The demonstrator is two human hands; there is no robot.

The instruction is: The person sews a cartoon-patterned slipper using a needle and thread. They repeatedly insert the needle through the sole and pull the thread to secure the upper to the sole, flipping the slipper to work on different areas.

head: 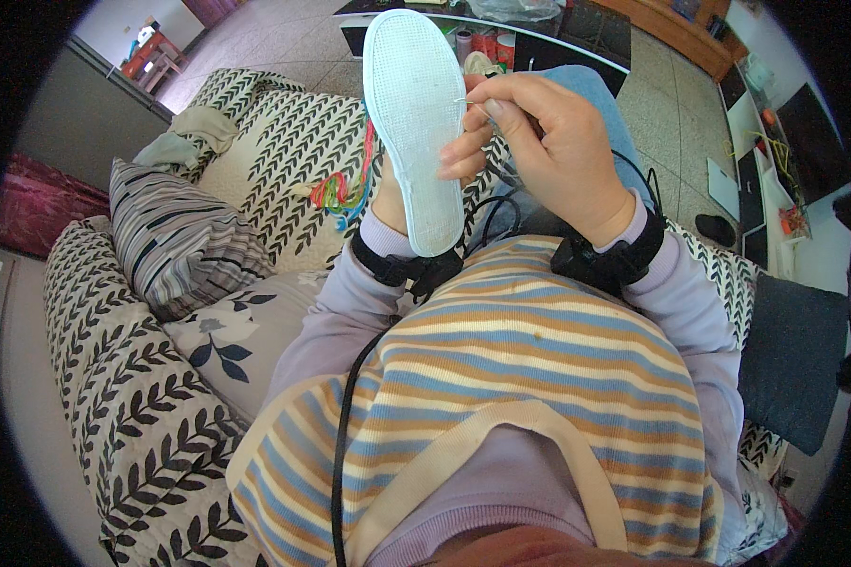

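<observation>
A white fabric shoe insole (415, 127) with a fine grid surface stands upright before me, its wide end at the top. My left hand (462, 152) holds it from behind; several fingers wrap round its right edge, and the palm is hidden. At that edge, my right hand (557, 135) pinches what looks like a thin needle (464, 101), its tip over the insole, with a pale thread (484, 112) trailing from it. Left of the insole, a bundle of colored embroidery thread (337, 193) in red, green and blue lies on the leaf-patterned sofa cover (284, 142).
Striped cushion (181, 237) and crumpled cloths (202, 131) are on the sofa at left. A black table (574, 32) stands ahead on the tiled floor. Black cables (500, 205) run near my lap and down my front. A dark cushion (791, 361) sits at right.
</observation>
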